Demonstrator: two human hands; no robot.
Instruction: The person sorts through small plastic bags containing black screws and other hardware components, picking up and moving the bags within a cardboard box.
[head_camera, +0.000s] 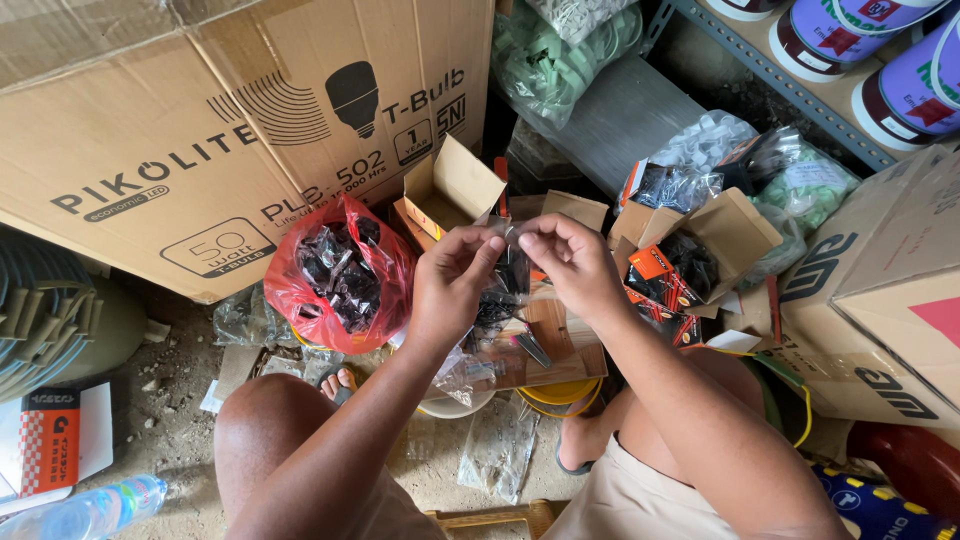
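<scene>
My left hand (452, 285) and my right hand (570, 262) meet in the middle of the view, both pinching the top of a small clear plastic bag (500, 318) with dark parts inside. The bag hangs between my hands above a small wooden board (562, 345) on my lap area. A red plastic bag (340, 275) full of black parts lies open just left of my left hand. An open cardboard box (700, 255) with orange-and-black packets stands right of my right hand.
A large brown carton (150, 130) fills the upper left. More cartons (880, 300) stand at the right, under a metal shelf (790, 85) with cans. A water bottle (90, 510) lies at lower left. A yellow bowl (560, 395) sits under the board.
</scene>
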